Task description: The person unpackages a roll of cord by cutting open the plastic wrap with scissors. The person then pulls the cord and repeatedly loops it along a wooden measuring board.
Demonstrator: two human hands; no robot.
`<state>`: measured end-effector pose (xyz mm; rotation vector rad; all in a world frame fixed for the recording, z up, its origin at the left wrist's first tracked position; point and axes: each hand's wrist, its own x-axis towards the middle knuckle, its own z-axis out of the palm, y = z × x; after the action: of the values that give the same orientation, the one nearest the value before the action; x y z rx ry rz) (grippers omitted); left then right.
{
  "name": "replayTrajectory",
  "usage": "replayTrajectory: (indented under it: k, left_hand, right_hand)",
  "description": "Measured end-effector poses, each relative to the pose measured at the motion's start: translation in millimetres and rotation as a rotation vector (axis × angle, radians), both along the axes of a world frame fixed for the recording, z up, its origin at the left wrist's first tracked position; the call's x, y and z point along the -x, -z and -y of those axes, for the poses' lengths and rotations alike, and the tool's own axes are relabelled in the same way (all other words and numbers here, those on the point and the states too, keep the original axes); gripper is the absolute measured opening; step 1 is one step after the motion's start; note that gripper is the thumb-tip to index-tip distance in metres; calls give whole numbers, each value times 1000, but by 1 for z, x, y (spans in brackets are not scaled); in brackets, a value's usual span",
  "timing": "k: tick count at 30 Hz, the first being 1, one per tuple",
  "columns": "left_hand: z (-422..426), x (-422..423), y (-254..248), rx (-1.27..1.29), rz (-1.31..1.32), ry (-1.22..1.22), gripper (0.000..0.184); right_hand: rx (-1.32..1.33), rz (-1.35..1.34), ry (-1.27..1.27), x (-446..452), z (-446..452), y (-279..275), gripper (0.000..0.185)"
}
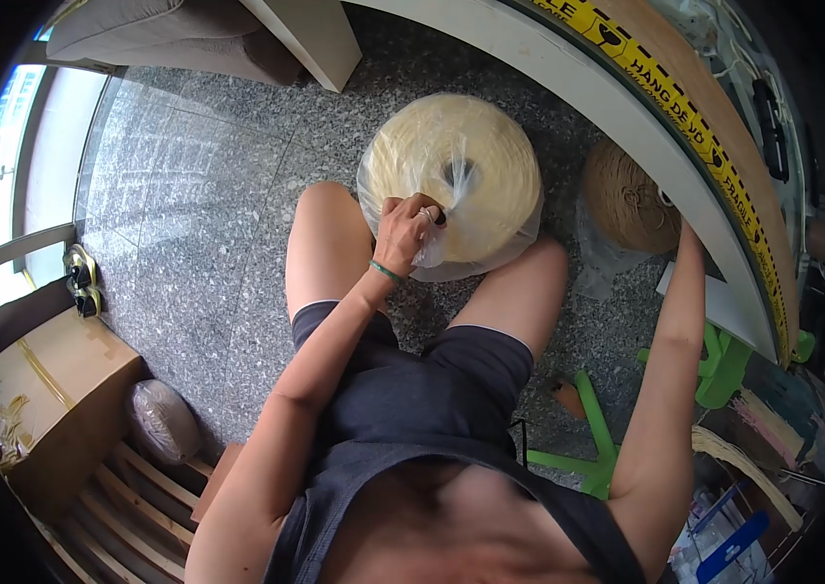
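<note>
A big spool of cream-coloured yarn or raffia [490, 185] stands on the floor between my knees, wrapped in a clear plastic bag [429, 255]. My left hand [406, 234] is closed on the gathered plastic at the near side of the spool. Something small and dark shows by its fingertips, too unclear to name. My right arm reaches forward to the right, and its hand is hidden beneath the white table edge. Close to where that arm disappears is a brown spool of twine [626, 200], partly under the table, with loose plastic beside it.
Yellow fragile tape [670, 92] runs along the curved table edge at right. A green stool [602, 438] is near my right side. At left are a cardboard box [72, 389], a slatted wooden bench [130, 496] and a wrapped roll [163, 420]. A sofa [179, 39] stands behind.
</note>
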<state>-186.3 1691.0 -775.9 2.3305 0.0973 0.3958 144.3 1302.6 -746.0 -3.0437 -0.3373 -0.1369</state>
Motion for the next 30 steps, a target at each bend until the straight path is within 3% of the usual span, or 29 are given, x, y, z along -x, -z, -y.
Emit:
replayTrajectory:
  k: [7,10,13,14,16,17,18,20,24,26,28,30]
  left_hand:
    - [3,2,-8,5,-34,24,12]
    - [5,4,-12,20,-54,3,21]
    - [2,0,-13,318,-424,-84,29]
    - [4,0,-4,320,-424,-85,29]
    - [12,1,24,107,15,-259,34]
    - [5,2,36,395,-206,-183,41]
    - [3,-3,44,393,-202,-187,41]
    - [0,-9,57,1166,-433,-326,47]
    - [-5,-23,-2,1291,-398,-448,57]
    - [-12,-28,-24,1410,-519,-290,63]
    - [-10,-42,-35,1470,-503,-412,72]
    - [-7,-47,-47,1359,-469,-555,80]
  right_hand:
    - [-108,-47,100,13,15,-4,16]
    - [-152,-67,140,15,22,-4,15]
    - [-193,-88,179,17,30,-4,15]
    - [-208,-92,200,16,37,-3,15]
    - [-234,-97,221,20,40,-7,15]
    - [-248,-98,239,20,46,-6,15]
    - [-261,-105,245,22,46,-7,15]
    - [-294,-110,261,24,47,-7,15]
    - [-351,-122,308,24,60,-7,15]
    - [-374,-126,332,28,62,-11,15]
    - [-400,-128,345,26,64,-10,15]
    - [-425,-136,354,28,67,-10,15]
